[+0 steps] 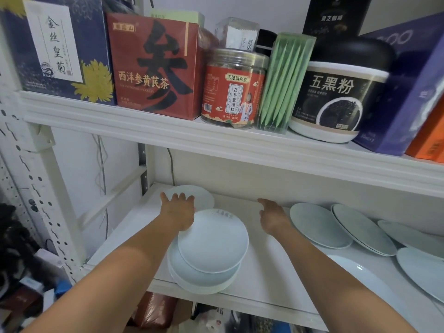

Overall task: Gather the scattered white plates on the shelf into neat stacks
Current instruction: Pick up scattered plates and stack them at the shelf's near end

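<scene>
Reaching: left hand splayed over rear plate; right hand extended.

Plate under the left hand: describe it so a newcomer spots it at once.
On the white rack, follow the lower shelf to its back left corner. A single white plate lies flat there, the left hand spread over its near edge. Unlike the stack in front and the overlapping plates at right, it sits alone.

Both bare forearms stretch forward, the left hand with fingers spread flat, the right hand loosely extended, palm down.
</scene>
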